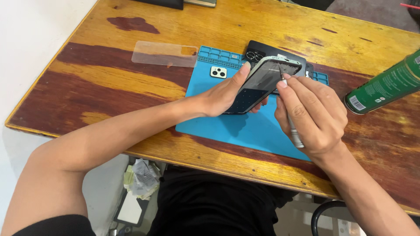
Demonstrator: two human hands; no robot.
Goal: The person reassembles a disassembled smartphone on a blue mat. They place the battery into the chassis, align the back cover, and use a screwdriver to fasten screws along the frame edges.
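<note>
My left hand [227,91] grips an opened phone frame [262,81], tilted up above a blue work mat [245,129]. My right hand [313,116] holds a thin silver screwdriver [294,131], its tip touching the upper right part of the frame. Behind the frame lies a black phone back cover [262,49] with camera rings. A small pale camera module piece [218,72] rests on the mat near my left thumb.
A clear plastic phone case [164,53] lies on the worn wooden table [131,87] to the left of the mat. A green spray can [385,85] lies on its side at the right. Papers sit on the floor below the table edge.
</note>
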